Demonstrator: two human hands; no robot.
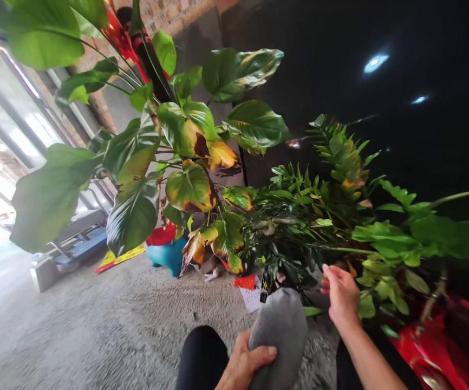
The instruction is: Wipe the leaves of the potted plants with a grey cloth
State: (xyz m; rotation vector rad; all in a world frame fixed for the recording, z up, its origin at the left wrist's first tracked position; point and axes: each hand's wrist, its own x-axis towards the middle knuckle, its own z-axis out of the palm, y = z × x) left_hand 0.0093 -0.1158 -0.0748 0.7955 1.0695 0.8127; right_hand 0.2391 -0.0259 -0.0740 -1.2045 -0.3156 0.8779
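My left hand (247, 362), at the bottom centre, is closed around a grey cloth item (282, 333) with a long rounded shape and a slightly puckered far end. The thumb lies across its near part; whether it is a sock or another piece of cloth I cannot tell. To its right, my right hand (343, 297) is raised by the lower leaves of the green plants (299, 222). Its fingers are curled inward towards the thumb, and what they hold, if anything, is too small to make out. The right hand is apart from the grey cloth.
A large broad-leaved plant (189, 187) with yellowed, browned leaves rises ahead. Below it are a blue pot (167, 255) and a red-and-white paper (251, 295). Red plastic (448, 346) lies right; a blue trolley (82, 241) stands left. Behind is a dark glossy wall (421, 65).
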